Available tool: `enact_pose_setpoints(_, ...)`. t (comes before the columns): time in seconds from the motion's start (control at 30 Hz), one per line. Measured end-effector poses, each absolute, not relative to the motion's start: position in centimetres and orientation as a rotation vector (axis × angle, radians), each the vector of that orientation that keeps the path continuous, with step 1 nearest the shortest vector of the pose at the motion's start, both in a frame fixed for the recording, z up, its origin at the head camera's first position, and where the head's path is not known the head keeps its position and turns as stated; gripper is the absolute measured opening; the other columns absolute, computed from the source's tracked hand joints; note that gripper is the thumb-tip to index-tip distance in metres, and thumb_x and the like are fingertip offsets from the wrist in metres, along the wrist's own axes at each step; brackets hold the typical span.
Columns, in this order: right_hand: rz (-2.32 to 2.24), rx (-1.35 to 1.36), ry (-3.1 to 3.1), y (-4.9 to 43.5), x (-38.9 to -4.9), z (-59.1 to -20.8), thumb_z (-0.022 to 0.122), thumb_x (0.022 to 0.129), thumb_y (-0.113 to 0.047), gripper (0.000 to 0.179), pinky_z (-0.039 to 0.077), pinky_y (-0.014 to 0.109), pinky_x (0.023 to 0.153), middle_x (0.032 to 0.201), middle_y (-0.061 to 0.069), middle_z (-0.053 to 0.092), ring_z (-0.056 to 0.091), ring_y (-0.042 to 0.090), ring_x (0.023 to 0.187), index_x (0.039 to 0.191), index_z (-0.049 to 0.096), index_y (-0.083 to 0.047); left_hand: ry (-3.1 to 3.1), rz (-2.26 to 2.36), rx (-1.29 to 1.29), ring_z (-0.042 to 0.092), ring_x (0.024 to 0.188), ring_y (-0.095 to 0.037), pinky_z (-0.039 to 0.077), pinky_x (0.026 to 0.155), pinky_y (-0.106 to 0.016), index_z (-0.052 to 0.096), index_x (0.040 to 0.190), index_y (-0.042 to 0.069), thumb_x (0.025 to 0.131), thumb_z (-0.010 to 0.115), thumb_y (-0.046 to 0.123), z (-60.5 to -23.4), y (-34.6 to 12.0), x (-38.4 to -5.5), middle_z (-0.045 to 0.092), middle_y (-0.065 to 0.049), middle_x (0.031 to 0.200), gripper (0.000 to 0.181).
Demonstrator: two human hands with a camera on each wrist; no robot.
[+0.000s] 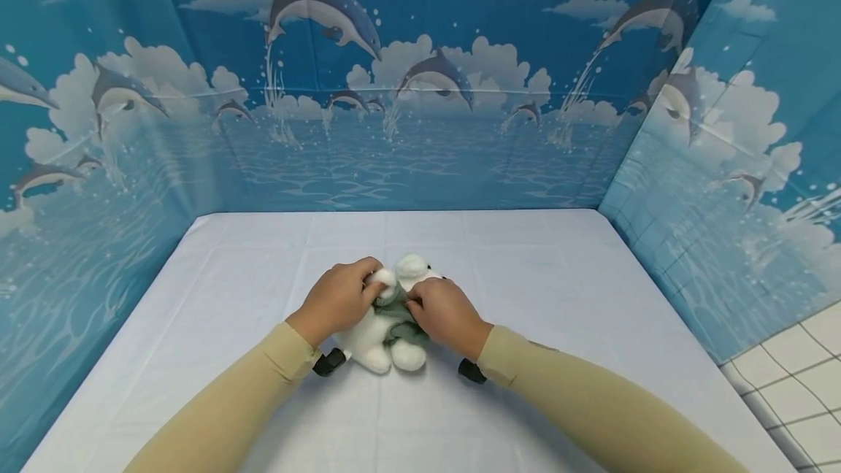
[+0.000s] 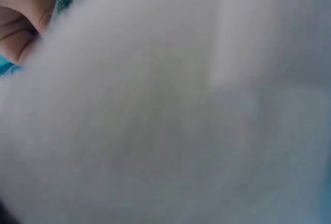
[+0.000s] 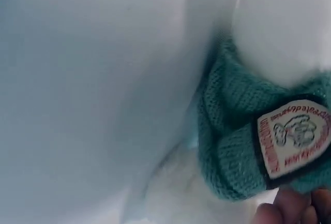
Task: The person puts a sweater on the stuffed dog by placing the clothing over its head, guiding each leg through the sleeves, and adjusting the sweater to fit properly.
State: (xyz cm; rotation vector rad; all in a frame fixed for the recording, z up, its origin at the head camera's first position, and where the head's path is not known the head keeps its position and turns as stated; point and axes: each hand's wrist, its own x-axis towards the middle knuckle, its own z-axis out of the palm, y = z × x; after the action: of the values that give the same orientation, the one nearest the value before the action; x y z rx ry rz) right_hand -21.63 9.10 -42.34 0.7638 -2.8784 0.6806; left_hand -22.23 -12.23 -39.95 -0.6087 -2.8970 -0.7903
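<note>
A white plush toy (image 1: pixel 361 338) with rounded feet and a green knitted garment (image 1: pixel 409 332) lies between the two hands. My left hand (image 1: pixel 336 298) pinches a white fluffy part, perhaps an arm, at the garment's edge. Blurred white fur (image 2: pixel 129 105) fills most of the left wrist view, with fingers (image 2: pixel 28 1) beside green knit at its corner. On the other side my right hand (image 1: pixel 450 312) pinches the green knit near the toy's head (image 1: pixel 412 268). A printed patch (image 3: pixel 295 136) with a drawing shows on the knit just above the right fingertips. The head is partly hidden.
White cloth covers the table (image 1: pixel 558 276). Blue curtains with dolphins (image 1: pixel 420 159) hang behind it and at both sides. White tiles (image 1: pixel 801 378) show at the right. Black wrist devices (image 1: pixel 330 362) sit under both forearms.
</note>
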Motion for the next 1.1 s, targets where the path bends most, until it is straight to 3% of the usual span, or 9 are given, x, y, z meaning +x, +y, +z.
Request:
enact_pose_setpoints(0.13,0.672,0.749,-2.884,9.8,-21.2,-42.1,0.073,0.100,-0.012,0.010,0.055,0.030,0.073,0.089,0.002,0.076,0.060,0.009,0.075,0.100,0.082,-0.008,-2.841,-0.886,-0.589,0.057,0.077,-0.016,0.050,0.072,-0.036,0.068,0.114,0.017,0.108,0.062,0.026,-39.5,-12.5,-22.3,0.067,-0.001,0.098,0.012)
enact_pose_setpoints(0.3,0.700,0.727,-2.909,10.3,-21.0,-41.5,0.072,0.100,-0.010,0.010,0.057,0.035,0.080,0.090,0.002,0.075,0.060,0.011,0.077,0.100,0.082,-0.007,-2.807,-0.927,-0.594,0.055,0.083,-0.019,0.049,0.074,-0.038,0.068,0.113,0.016,0.108,0.061,0.025,-39.1,-12.5,-22.5,0.064,-0.004,0.104,0.012)
enact_pose_setpoints(0.43,0.636,0.798,-2.885,10.1,-21.3,-40.6,0.074,0.100,-0.019,0.011,0.054,0.032,0.075,0.083,-0.002,0.071,0.059,0.010,0.076,0.100,0.081,-0.010,-2.822,-0.937,-0.637,0.055,0.085,-0.018,0.047,0.076,-0.038,0.066,0.114,0.019,0.109,0.062,0.026,-39.2,-12.2,-22.5,0.061,0.000,0.102,0.009)
enact_pose_setpoints(0.57,0.609,0.871,-2.851,9.6,-21.8,-40.0,0.076,0.099,-0.029,0.018,0.044,0.028,0.066,0.068,-0.006,0.056,0.050,0.010,0.068,0.086,0.074,-0.016,-2.813,-0.940,-0.673,0.056,0.088,-0.017,0.049,0.079,-0.038,0.065,0.114,0.020,0.108,0.064,0.025,-39.5,-11.8,-22.5,0.061,0.001,0.104,0.009)
enact_pose_setpoints(0.73,0.662,0.853,-2.903,9.1,-22.3,-40.4,0.076,0.099,-0.021,0.022,0.045,0.026,0.060,0.065,-0.004,0.062,0.052,0.007,0.061,0.078,0.073,-0.015,-2.796,-0.963,-0.620,0.058,0.087,-0.017,0.050,0.078,-0.038,0.066,0.115,0.019,0.108,0.063,0.025,-40.1,-11.4,-22.5,0.064,0.000,0.108,0.010)
enact_pose_setpoints(0.87,0.622,0.839,-2.925,9.0,-22.4,-40.9,0.075,0.099,-0.018,0.016,0.057,0.034,0.070,0.072,-0.003,0.071,0.056,0.005,0.062,0.085,0.079,-0.012,-2.782,-0.968,-0.559,0.060,0.086,-0.017,0.053,0.078,-0.039,0.066,0.116,0.018,0.108,0.062,0.024,-40.6,-11.1,-22.5,0.066,-0.002,0.109,0.010)
enact_pose_setpoints(0.97,0.577,0.851,-2.922,9.1,-22.2,-41.3,0.074,0.100,-0.015,0.020,0.057,0.035,0.070,0.066,-0.005,0.067,0.053,0.005,0.059,0.081,0.078,-0.012,-2.777,-0.961,-0.530,0.061,0.086,-0.018,0.054,0.078,-0.040,0.065,0.115,0.018,0.108,0.061,0.022,-40.9,-11.0,-22.5,0.066,-0.003,0.108,0.009)
enact_pose_setpoints(1.1,0.530,0.866,-2.909,9.3,-21.8,-41.8,0.071,0.100,-0.012,0.031,0.046,0.027,0.060,0.056,-0.008,0.054,0.046,0.005,0.054,0.069,0.070,-0.015,-2.774,-0.952,-0.510,0.060,0.085,-0.018,0.053,0.077,-0.040,0.062,0.113,0.018,0.109,0.060,0.021,-41.2,-10.9,-22.5,0.065,-0.003,0.106,0.006)
